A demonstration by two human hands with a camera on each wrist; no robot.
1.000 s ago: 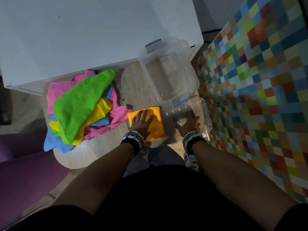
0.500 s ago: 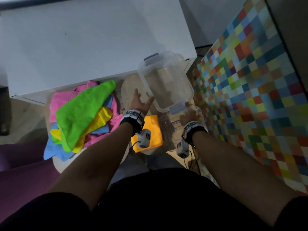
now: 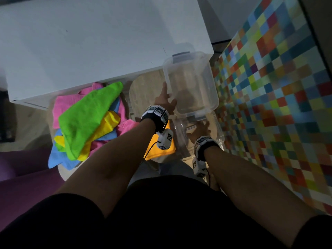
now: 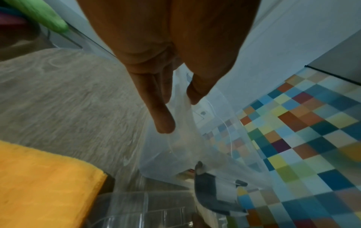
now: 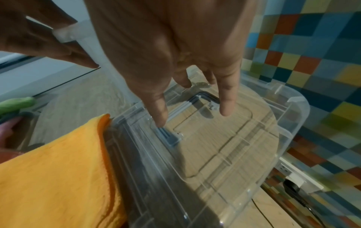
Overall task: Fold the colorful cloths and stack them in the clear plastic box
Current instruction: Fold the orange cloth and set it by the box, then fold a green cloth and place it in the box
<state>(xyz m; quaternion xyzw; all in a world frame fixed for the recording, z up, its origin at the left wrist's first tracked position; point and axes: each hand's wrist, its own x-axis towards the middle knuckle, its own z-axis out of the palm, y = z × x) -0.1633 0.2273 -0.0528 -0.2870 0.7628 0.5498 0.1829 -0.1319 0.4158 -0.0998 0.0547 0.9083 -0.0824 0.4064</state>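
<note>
The clear plastic box [image 3: 190,83] stands at the back of the small wooden table [image 3: 143,90]. My left hand [image 3: 166,103] pinches its near wall, fingers [image 4: 162,121] outside and thumb inside. In front of it lies a clear lid [image 5: 224,138] with a grey latch. My right hand [image 3: 199,131] rests on the lid, and its straight fingertips [image 5: 160,121] touch it. A folded orange cloth [image 3: 161,151] lies beside the lid, under my left wrist. Loose cloths sit piled [image 3: 86,119] at the left, a green one on top.
A white cabinet top [image 3: 89,42] runs along the back above the table. A multicoloured chequered surface [image 3: 269,96] fills the right side. A purple surface [image 3: 18,177] lies at the lower left. A white power strip [image 5: 289,169] sits by the lid.
My left hand lifted off the orange cloth, reached forward and took hold of the clear box's wall. My right hand stayed on the clear lid.
</note>
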